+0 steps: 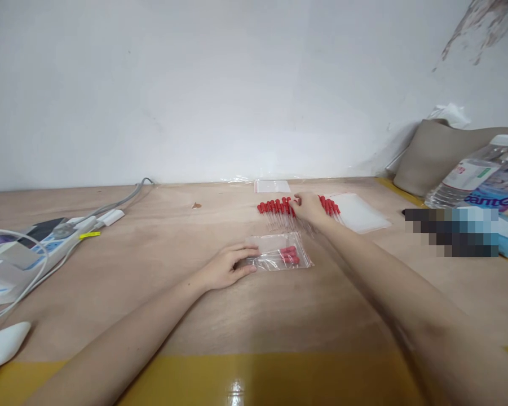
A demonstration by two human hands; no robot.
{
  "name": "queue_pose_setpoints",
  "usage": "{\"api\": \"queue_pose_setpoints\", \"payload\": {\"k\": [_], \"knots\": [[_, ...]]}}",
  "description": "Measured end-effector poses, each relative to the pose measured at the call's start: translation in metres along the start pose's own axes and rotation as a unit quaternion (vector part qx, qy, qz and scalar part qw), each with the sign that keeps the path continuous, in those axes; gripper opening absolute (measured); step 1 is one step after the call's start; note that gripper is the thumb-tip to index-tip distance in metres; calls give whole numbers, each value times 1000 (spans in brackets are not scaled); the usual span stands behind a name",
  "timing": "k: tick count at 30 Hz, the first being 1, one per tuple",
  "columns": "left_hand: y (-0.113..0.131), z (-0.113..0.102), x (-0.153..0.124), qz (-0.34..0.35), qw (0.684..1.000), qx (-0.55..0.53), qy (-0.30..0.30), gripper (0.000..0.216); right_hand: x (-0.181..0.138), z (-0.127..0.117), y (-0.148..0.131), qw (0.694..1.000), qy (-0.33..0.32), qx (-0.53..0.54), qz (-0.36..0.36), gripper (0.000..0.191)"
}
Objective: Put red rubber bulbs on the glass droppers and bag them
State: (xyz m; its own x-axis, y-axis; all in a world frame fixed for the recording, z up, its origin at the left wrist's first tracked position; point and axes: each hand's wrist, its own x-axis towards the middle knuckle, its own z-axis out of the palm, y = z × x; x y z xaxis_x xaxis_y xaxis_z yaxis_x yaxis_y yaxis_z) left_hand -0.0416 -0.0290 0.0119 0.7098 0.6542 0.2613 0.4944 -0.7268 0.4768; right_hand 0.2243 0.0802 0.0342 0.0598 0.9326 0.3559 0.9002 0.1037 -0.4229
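Note:
A clear plastic bag [270,243] lies flat on the wooden table with a few red-bulbed droppers [289,255] inside it. My left hand [226,266] rests at the bag's left end, fingers stretched and thumb apart, touching its edge. Behind the bag, a row of loose droppers [274,206] lies side by side, red bulbs toward the wall and clear stems toward me. My right hand [308,207] reaches over the middle of this row. Its thumb and fingers are pinched at a red bulb, and the hand hides several droppers beneath it.
Flat clear bags [357,212] lie right of the row, and a small white sheet [272,186] lies behind it. A power strip [63,242] with cables and a white mouse-like object [4,345] are at left. A plastic bottle [469,175] leans at right.

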Motion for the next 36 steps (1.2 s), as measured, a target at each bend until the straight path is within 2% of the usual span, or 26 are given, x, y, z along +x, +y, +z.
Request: {"api": "queue_pose_setpoints", "payload": {"k": [3,7,12,14,17,20,24,26,28,29,31,34,36], "knots": [[0,0,0,5,1000,1,-2,35,17,11,-10,999,-12,-15,40,29],[-1,1,-1,6,1000,9,-1,37,28,19,-11,997,-11,0,74,22],[-1,1,0,4,1000,20,-1,40,23,10,-2,995,35,59,72,25],[-2,1,0,7,1000,21,-5,39,12,2,7,987,74,122,69,26],[-3,1,0,7,1000,20,-7,38,-15,-11,26,941,133,303,75,28],[-5,1,0,4,1000,19,-8,38,-45,-21,41,881,141,440,104,30],[-6,2,0,5,1000,25,-8,38,-71,-23,39,813,111,540,188,24],[-6,2,0,4,1000,28,-9,38,-79,-19,31,773,80,588,225,20],[-4,2,0,-1,999,31,-9,39,-85,-14,23,746,38,621,237,17],[-3,1,0,-5,999,33,-8,40,-89,-12,20,743,13,627,233,17],[-2,0,-1,-14,999,35,-6,44,-96,-11,17,762,-47,611,209,19],[1,-1,-1,-25,999,36,-11,47,-103,-11,19,826,-134,530,136,25],[1,-2,0,-28,999,35,-12,47,-105,-11,21,870,-162,459,80,28]]}}
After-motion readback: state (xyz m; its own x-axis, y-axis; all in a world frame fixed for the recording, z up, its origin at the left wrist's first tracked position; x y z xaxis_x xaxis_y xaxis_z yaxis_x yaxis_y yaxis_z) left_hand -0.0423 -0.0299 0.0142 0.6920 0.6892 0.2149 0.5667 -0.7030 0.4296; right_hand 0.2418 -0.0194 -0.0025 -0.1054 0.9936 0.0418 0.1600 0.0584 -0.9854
